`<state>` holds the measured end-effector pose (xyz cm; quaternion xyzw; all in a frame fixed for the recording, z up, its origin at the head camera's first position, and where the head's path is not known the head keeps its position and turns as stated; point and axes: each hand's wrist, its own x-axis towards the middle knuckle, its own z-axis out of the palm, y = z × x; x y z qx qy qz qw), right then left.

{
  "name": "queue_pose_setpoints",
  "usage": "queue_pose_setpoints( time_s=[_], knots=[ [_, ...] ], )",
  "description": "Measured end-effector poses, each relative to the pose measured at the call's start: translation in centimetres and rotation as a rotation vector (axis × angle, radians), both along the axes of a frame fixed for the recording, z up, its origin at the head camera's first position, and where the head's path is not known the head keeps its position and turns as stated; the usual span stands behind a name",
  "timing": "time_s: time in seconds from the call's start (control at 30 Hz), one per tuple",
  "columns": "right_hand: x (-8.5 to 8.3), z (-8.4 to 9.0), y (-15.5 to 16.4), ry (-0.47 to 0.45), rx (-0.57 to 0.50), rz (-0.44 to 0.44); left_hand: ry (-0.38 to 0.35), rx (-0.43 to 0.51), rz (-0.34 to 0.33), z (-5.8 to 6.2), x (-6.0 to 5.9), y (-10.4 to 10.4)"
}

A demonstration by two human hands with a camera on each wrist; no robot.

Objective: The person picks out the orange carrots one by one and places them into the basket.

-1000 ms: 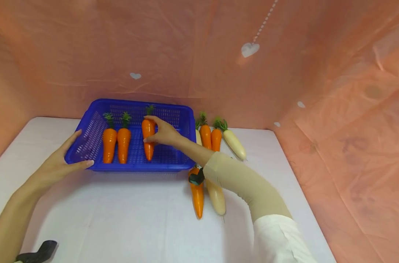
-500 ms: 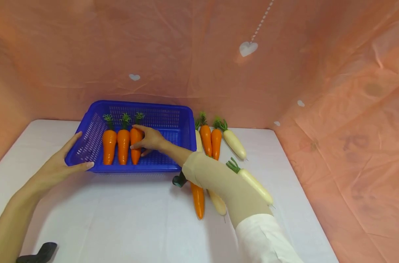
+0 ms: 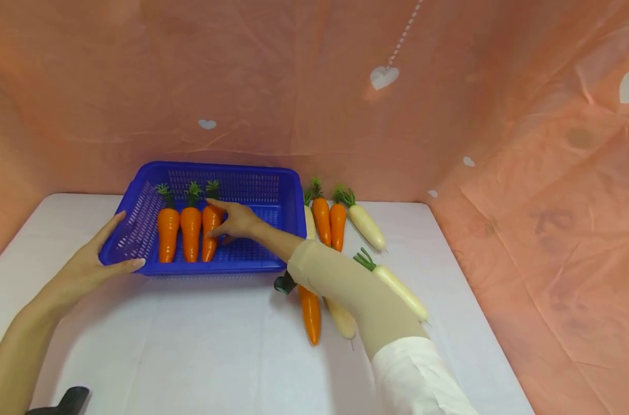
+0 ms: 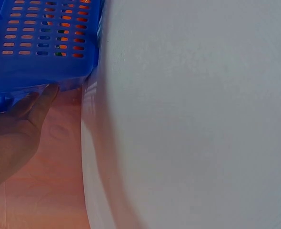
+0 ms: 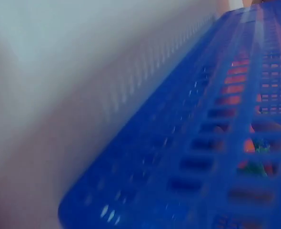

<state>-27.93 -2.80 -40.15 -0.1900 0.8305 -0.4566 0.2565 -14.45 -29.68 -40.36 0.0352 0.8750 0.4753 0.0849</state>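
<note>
A blue plastic basket (image 3: 205, 268) stands on the white table, with carrots inside side by side. My left hand (image 3: 88, 265) holds its left end, thumb on the near corner and fingers along the side; the left wrist view shows fingertips against the basket's end wall. Inside the basket, my right hand (image 3: 238, 222) pinches a carrot (image 3: 210, 220) between thumb and fingers, leafy top pointing away. Left of it lie another carrot (image 3: 191, 236) and the leftmost carrot (image 3: 168, 236). In the right wrist view the basket's slotted wall (image 5: 178, 138) hides the right hand almost wholly.
Right of the basket lie two carrots (image 3: 337, 225), a white radish (image 3: 366, 225) and a partly hidden radish (image 3: 310, 222). Nearer, another carrot (image 3: 309, 317) and a radish (image 3: 342, 320) show beside the right arm; one more radish (image 3: 399, 291) lies farther right. An orange curtain (image 3: 293, 86) hangs behind.
My right hand has moved left in the basket, bringing its carrot up beside the other two. The left hand keeps its place on the basket. The arm's shift uncovers a radish at the right.
</note>
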Motion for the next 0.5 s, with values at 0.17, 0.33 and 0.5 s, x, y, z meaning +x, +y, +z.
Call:
queue_pose_setpoints(
  time_s=[0.17,0.33,0.5],
  knots=[
    [-0.7,1.1,1.9,0.156,0.08,0.026,0.009,-0.003,-0.004,-0.1,-0.1,-0.1],
    [-0.4,2.6,4.3,0.235,-0.012,0.032,0.026,0.003,-0.007,-0.2,0.0,-0.1],
    [0.3,3.9,7.0,0.251,-0.146,0.007,0.038,-0.007,-0.002,-0.4,-0.1,-0.2]
  ],
)
